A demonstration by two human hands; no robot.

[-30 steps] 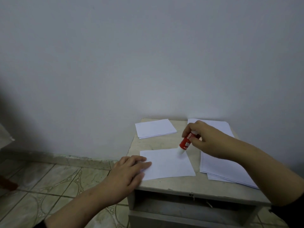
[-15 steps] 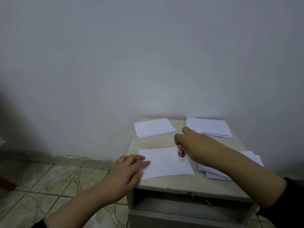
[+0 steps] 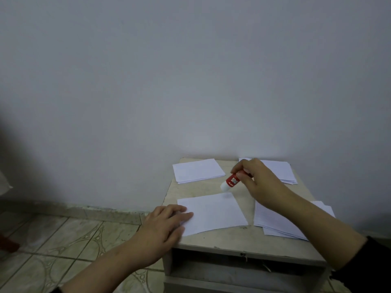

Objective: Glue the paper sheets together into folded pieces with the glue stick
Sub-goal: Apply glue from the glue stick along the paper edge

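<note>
So the step in hand looks like spreading glue on the single sheet (image 3: 212,213) lying at the front of the little table (image 3: 249,237). The right hand (image 3: 257,182) pinches the red glue stick (image 3: 231,181) between thumb and fingers, white tip pointing down and to the left, hovering just off the sheet's far right corner rather than touching it. The left hand (image 3: 167,222) lies flat with its fingers stretched out, pressing the sheet's left edge so it can't slide.

To do this well, I'd say keep that left hand planted, bring the tip down flat on the paper, and drag in light straight strokes away from the pinned edge. Push toward the held edge and thin paper will probably buckle or wrinkle. Get the edges and corners covered, since those are what peel open after folding.

Other stuff on the table: 1 stack of folded-looking pieces (image 3: 197,170) at the back left, another stack (image 3: 279,170) at the back right partly behind the right hand, and a pile of loose sheets (image 3: 273,220) just beside the working sheet under the right forearm. That forearm could scuff or drag the pile on a long stroke, and stray glue past the sheet's right edge might catch it. The floor tiles (image 3: 69,233) sit right off the table's left side, so a nudged sheet could drop.
</note>
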